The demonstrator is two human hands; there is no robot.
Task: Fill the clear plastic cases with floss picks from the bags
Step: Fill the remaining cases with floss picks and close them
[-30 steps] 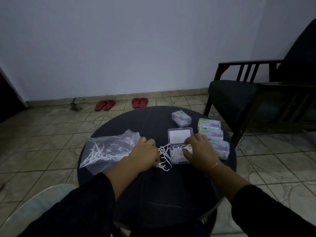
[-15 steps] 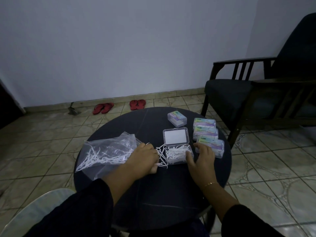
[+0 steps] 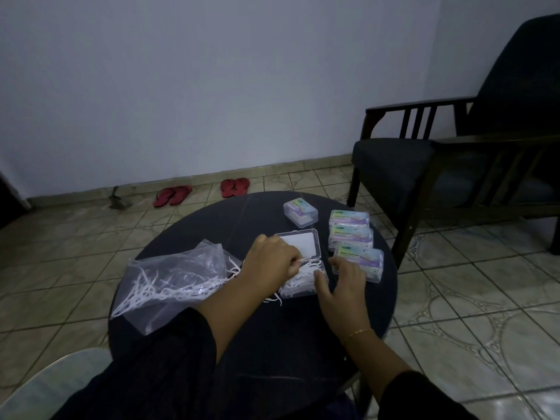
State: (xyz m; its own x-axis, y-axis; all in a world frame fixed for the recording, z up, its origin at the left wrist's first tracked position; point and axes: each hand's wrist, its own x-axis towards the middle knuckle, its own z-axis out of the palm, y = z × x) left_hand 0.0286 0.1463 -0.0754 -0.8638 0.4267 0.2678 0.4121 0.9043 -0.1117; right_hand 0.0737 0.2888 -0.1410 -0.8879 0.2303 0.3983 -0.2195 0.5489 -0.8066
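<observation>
The left hand [image 3: 269,262] has moved over the open case [image 3: 303,274] on the desk [image 3: 272,344], seemingly pinching floss picks [image 3: 306,263] into it; the right hand [image 3: 342,283], fingers relaxed, steadies the case, now nearly full.

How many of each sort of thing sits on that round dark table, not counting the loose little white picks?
Closed labelled cases: 4, one apart, three in a row
Open clear case: 1
Plastic bag of picks: 1
Total: 6
</observation>
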